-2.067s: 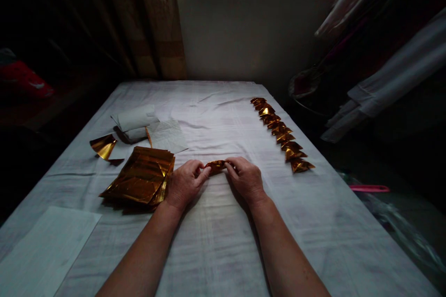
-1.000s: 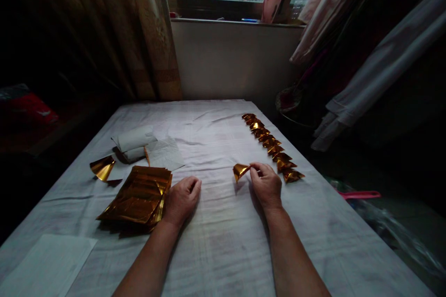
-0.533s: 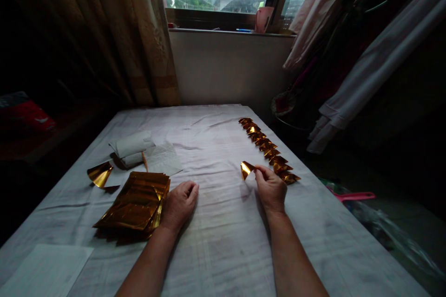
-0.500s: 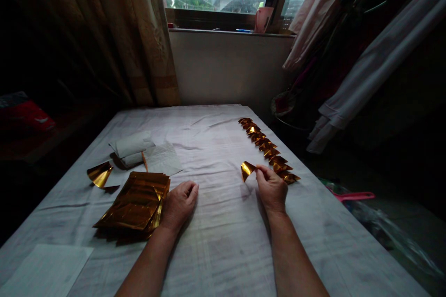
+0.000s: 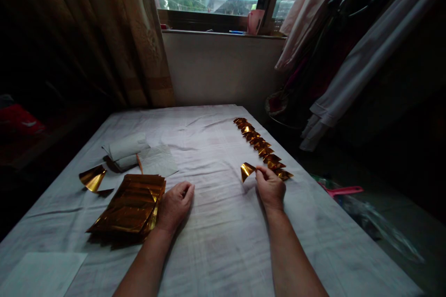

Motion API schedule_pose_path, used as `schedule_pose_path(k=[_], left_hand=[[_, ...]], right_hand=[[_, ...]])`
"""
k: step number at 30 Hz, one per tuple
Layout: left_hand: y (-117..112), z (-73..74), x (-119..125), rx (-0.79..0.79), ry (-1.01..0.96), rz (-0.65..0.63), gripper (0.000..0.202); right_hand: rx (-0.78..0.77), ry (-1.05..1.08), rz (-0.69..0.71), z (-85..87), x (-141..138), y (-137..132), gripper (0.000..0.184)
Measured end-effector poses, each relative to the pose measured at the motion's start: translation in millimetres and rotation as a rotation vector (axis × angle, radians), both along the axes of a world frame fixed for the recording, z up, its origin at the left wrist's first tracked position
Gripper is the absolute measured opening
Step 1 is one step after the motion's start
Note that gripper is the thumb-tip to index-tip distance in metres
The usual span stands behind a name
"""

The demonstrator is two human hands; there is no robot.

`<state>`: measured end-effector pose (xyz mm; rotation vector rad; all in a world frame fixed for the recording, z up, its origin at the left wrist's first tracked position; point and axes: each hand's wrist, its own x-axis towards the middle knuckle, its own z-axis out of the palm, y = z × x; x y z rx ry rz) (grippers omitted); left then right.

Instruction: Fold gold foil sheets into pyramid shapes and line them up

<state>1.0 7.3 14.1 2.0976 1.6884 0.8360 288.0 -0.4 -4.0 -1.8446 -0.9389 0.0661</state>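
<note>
My right hand (image 5: 271, 189) pinches the tip of a folded gold foil paper (image 5: 247, 171) between thumb and fingers. The paper fans out to the left, just above the tablecloth. Close behind that hand, a row of folded gold foil pieces (image 5: 262, 145) runs along the right side of the table, overlapping one another. My left hand (image 5: 176, 205) rests on the cloth with its fingers curled in, and nothing shows in it. It lies against the right edge of a stack of gold foil sheets (image 5: 130, 206).
Left of centre lie a grey paper wrapper (image 5: 127, 147) and a loose curved foil sheet (image 5: 93, 179). A white sheet (image 5: 42, 273) covers the near left corner of the tablecloth (image 5: 216, 250). Beyond the right edge are a pink handle (image 5: 344, 190) and clear plastic (image 5: 386, 227).
The view has turned slightly to the right. My right hand, still pinching the foil paper, is a little nearer the row of folded pieces. My left hand stays beside the stack.
</note>
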Motion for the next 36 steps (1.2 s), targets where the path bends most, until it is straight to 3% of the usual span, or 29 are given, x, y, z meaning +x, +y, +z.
schedule_pose_path(k=[5, 10, 18, 26, 36], left_hand=[[0.5, -0.7, -0.1, -0.007, 0.008, 0.006, 0.031], [-0.7, 2.9, 0.8, -0.024, 0.021, 0.010, 0.030], [-0.8, 3.7, 1.8, -0.019, 0.008, 0.006, 0.030], [-1.2, 4.4, 0.7, -0.023, 0.010, 0.005, 0.032], [-1.3, 2.8, 0.2, -0.007, 0.027, 0.010, 0.030]], right_hand=[[0.020, -0.044, -0.085, 2.6, 12.3, -4.4, 0.042], [0.061, -0.176, -0.230, 6.2, 43.4, -19.9, 0.038], [-0.216, -0.216, -0.333, 12.8, 88.4, -58.6, 0.035], [-0.432, -0.173, -0.326, 8.9, 96.7, -66.7, 0.029], [-0.511, -0.198, -0.356, 6.9, 100.4, -70.5, 0.027]])
